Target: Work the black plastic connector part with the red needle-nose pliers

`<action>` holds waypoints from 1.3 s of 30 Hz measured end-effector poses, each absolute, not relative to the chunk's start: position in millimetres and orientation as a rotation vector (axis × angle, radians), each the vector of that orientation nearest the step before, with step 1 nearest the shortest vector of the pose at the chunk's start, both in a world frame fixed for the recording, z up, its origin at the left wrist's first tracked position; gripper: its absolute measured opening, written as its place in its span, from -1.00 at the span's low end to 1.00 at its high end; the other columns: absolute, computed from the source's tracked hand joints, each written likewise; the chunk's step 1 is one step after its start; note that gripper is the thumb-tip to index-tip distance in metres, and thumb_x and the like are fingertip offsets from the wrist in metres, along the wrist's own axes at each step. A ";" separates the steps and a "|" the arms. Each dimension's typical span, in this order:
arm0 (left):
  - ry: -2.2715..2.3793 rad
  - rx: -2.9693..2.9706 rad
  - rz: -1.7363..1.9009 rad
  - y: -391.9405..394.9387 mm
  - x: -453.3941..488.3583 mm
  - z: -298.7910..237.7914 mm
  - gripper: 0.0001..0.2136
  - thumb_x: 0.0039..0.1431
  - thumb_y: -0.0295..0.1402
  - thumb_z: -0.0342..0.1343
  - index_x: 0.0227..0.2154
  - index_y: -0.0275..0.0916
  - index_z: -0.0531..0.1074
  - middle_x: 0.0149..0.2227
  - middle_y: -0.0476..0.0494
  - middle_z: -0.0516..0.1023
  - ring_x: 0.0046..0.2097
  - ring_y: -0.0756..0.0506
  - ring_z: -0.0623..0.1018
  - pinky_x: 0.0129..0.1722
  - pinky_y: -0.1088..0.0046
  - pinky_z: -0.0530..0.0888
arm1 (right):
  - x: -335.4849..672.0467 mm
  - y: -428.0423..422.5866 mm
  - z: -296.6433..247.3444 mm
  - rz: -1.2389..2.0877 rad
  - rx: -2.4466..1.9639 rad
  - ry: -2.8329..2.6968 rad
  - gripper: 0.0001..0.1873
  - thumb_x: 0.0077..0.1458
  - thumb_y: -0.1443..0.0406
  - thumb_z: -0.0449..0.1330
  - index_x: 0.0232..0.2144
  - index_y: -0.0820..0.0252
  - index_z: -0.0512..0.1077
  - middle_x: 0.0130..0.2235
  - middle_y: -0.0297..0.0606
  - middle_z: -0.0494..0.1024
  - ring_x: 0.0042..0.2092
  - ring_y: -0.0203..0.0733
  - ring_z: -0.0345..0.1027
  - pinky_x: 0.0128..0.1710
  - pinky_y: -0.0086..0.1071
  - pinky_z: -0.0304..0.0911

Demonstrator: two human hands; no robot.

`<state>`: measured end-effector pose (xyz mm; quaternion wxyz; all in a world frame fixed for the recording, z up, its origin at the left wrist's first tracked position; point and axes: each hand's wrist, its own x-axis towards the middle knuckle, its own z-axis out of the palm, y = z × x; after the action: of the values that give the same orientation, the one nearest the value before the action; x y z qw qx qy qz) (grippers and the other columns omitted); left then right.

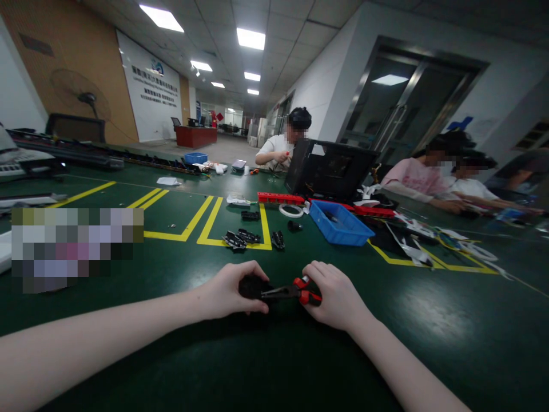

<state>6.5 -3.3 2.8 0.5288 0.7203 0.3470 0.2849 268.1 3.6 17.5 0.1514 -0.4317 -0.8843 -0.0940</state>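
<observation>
My left hand [234,289] is closed around a small dark part [254,287], whose details are lost in shadow. My right hand [330,292] grips the red and black handles of long-nose pliers [289,292]. The jaws point left and reach the dark part, at or against its right side; whether they clamp it I cannot tell. Beyond the hands, several black and silver parts [241,237] lie near a yellow taped outline. A small black round piece [295,225] sits to their right, beside a white ring of tape [291,210].
A blue bin [341,224] with something dark inside stands at the right. Behind it are red strips [281,198] and a large black case [330,169]. Cables and scraps [429,237] spread farther right. A co-worker [278,146] sits across the green table [180,355]; others sit at right.
</observation>
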 end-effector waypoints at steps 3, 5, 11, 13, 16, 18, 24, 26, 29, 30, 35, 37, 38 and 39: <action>0.868 1.843 0.723 -4.1 5.8 2.2 -0.58 -0.02 -0.30 0.35 -0.14 -0.28 0.33 -0.28 -0.07 0.54 -0.38 -0.04 0.55 -0.40 0.43 0.49 | 267.3 3.4 17.7 -0.275 -1.234 -2.540 -0.77 -0.14 0.31 0.21 -0.35 0.16 0.31 -0.29 -0.21 0.45 -0.33 -0.15 0.27 -0.31 -0.30 0.13; 0.891 1.911 0.716 -4.9 5.6 3.1 -0.59 -0.01 -0.29 0.34 -0.14 -0.26 0.32 -0.25 -0.08 0.55 -0.33 -0.07 0.56 -0.36 0.41 0.48 | 266.4 2.9 17.9 -0.278 -1.232 -2.545 -0.78 -0.14 0.31 0.21 -0.35 0.16 0.32 -0.29 -0.21 0.45 -0.33 -0.15 0.27 -0.31 -0.30 0.14; 0.882 2.029 0.682 -7.4 5.6 8.8 -0.51 0.03 -0.31 0.32 0.02 -0.23 0.32 -0.15 -0.14 0.56 -0.14 -0.16 0.57 -0.14 0.29 0.48 | 264.3 2.3 17.2 -0.268 -1.239 -2.558 -0.77 -0.14 0.31 0.22 -0.34 0.16 0.32 -0.29 -0.22 0.45 -0.33 -0.15 0.28 -0.31 -0.30 0.15; 0.850 2.063 0.660 -7.7 5.4 9.6 -0.49 0.04 -0.32 0.31 0.07 -0.20 0.34 -0.11 -0.14 0.57 -0.11 -0.16 0.57 -0.10 0.29 0.47 | 264.0 2.1 16.4 -0.270 -1.235 -2.562 -0.77 -0.14 0.31 0.22 -0.34 0.16 0.32 -0.29 -0.22 0.45 -0.33 -0.15 0.28 -0.31 -0.30 0.15; 0.847 2.098 0.657 -7.9 5.3 9.5 -0.55 0.06 -0.31 0.30 0.03 -0.21 0.40 -0.10 -0.14 0.58 -0.11 -0.15 0.58 -0.12 0.32 0.48 | 263.7 1.9 15.5 -0.285 -1.234 -2.557 -0.77 -0.14 0.30 0.22 -0.34 0.16 0.33 -0.29 -0.20 0.46 -0.32 -0.14 0.28 -0.30 -0.28 0.14; 0.861 2.102 0.665 -8.1 5.4 9.3 -0.56 0.07 -0.31 0.29 0.02 -0.22 0.41 -0.11 -0.15 0.59 -0.12 -0.15 0.58 -0.13 0.33 0.48 | 263.8 2.0 15.5 -0.301 -1.234 -2.542 -0.75 -0.13 0.29 0.22 -0.31 0.18 0.34 -0.27 -0.18 0.47 -0.30 -0.12 0.29 -0.28 -0.27 0.14; 0.853 2.097 0.689 -7.9 5.8 9.1 -0.56 0.07 -0.29 0.29 0.02 -0.21 0.41 -0.10 -0.14 0.58 -0.13 -0.13 0.58 -0.16 0.37 0.48 | 267.6 4.2 16.4 -0.300 -1.165 -2.492 -0.71 -0.16 0.31 0.22 -0.28 0.18 0.36 -0.23 -0.17 0.50 -0.21 -0.06 0.33 -0.15 -0.21 0.16; 0.860 2.095 0.698 -7.8 6.0 9.0 -0.57 0.08 -0.30 0.28 0.02 -0.21 0.41 -0.10 -0.14 0.58 -0.11 -0.14 0.57 -0.14 0.36 0.48 | 269.4 4.9 16.9 -0.307 -1.145 -2.472 -0.71 -0.16 0.31 0.22 -0.29 0.17 0.36 -0.24 -0.18 0.51 -0.20 -0.05 0.34 -0.12 -0.19 0.16; 0.867 2.085 0.707 -9.6 6.6 10.6 -0.58 0.08 -0.30 0.28 0.02 -0.22 0.41 -0.09 -0.15 0.57 -0.09 -0.15 0.57 -0.11 0.33 0.48 | 271.3 5.4 17.7 -0.324 -1.125 -2.449 -0.72 -0.17 0.30 0.22 -0.30 0.16 0.36 -0.26 -0.20 0.51 -0.21 -0.06 0.35 -0.11 -0.18 0.17; 0.869 2.080 0.713 -10.6 6.8 11.7 -0.58 0.08 -0.30 0.28 0.02 -0.22 0.41 -0.09 -0.15 0.57 -0.09 -0.16 0.57 -0.10 0.32 0.48 | 271.5 5.4 18.0 -0.326 -1.123 -2.447 -0.73 -0.16 0.30 0.21 -0.30 0.16 0.36 -0.26 -0.20 0.52 -0.21 -0.06 0.35 -0.10 -0.18 0.17; 0.871 2.059 0.718 -12.9 6.9 15.3 -0.59 0.10 -0.32 0.26 0.02 -0.22 0.40 -0.09 -0.16 0.57 -0.09 -0.16 0.56 -0.09 0.29 0.47 | 270.8 5.2 17.5 -0.310 -1.121 -2.458 -0.74 -0.13 0.28 0.21 -0.30 0.16 0.36 -0.26 -0.19 0.52 -0.22 -0.06 0.35 -0.08 -0.16 0.16; 0.859 2.067 0.713 -11.1 6.4 14.0 -0.59 0.09 -0.33 0.27 0.02 -0.22 0.40 -0.10 -0.15 0.58 -0.10 -0.15 0.57 -0.11 0.31 0.48 | 270.3 5.3 16.7 -0.298 -1.123 -2.464 -0.75 -0.13 0.27 0.21 -0.30 0.17 0.36 -0.27 -0.18 0.52 -0.23 -0.07 0.35 -0.09 -0.16 0.16; 0.851 2.071 0.709 -10.1 6.1 13.0 -0.58 0.09 -0.32 0.27 0.02 -0.21 0.40 -0.09 -0.15 0.58 -0.10 -0.15 0.57 -0.11 0.31 0.48 | 270.0 5.4 16.3 -0.293 -1.126 -2.466 -0.75 -0.13 0.27 0.21 -0.30 0.17 0.36 -0.27 -0.18 0.51 -0.24 -0.07 0.35 -0.09 -0.16 0.16; 0.842 2.075 0.706 -9.2 5.7 11.9 -0.58 0.09 -0.32 0.27 0.02 -0.21 0.40 -0.09 -0.15 0.57 -0.10 -0.15 0.57 -0.11 0.32 0.48 | 269.7 5.3 16.1 -0.289 -1.128 -2.467 -0.75 -0.13 0.27 0.21 -0.31 0.18 0.36 -0.28 -0.18 0.51 -0.24 -0.07 0.35 -0.09 -0.16 0.16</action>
<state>5.7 -9.2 11.9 0.3865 0.8150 0.3308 0.2774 269.7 5.3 16.1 0.2052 -0.4047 -0.8851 -0.1035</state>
